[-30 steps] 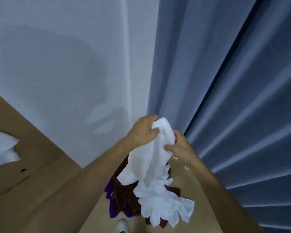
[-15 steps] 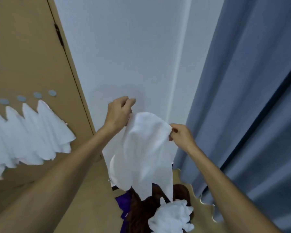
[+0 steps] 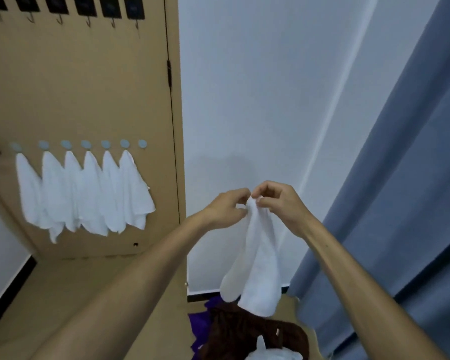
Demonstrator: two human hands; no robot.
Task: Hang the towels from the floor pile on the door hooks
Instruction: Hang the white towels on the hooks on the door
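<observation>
Left hand (image 3: 225, 207) and right hand (image 3: 279, 203), raised side by side in front of the pale wall (image 3: 257, 100), both pinch the top corner of a small white terry towel (image 3: 255, 258) between thumb and fingertips; the cloth hangs down from that corner in loose folds, clear of the floor. Below it, at the foot of the wall beside the grey-blue curtain (image 3: 400, 178), lies the floor pile (image 3: 252, 333) of dark brown, purple and white towels. To the left stands the tan door (image 3: 89, 87). Its lower row of round pale-blue hooks carries six white hung towels (image 3: 89, 193); the rightmost round hook (image 3: 142, 143) is bare. An upper row of black square hooks (image 3: 63, 6) holds nothing. The step in hand appears to be gathering the corner for hanging. The next move likely calls for carrying the towel left to the bare round hook and seating the pinched corner over it, keeping the grip until the cloth catches.
</observation>
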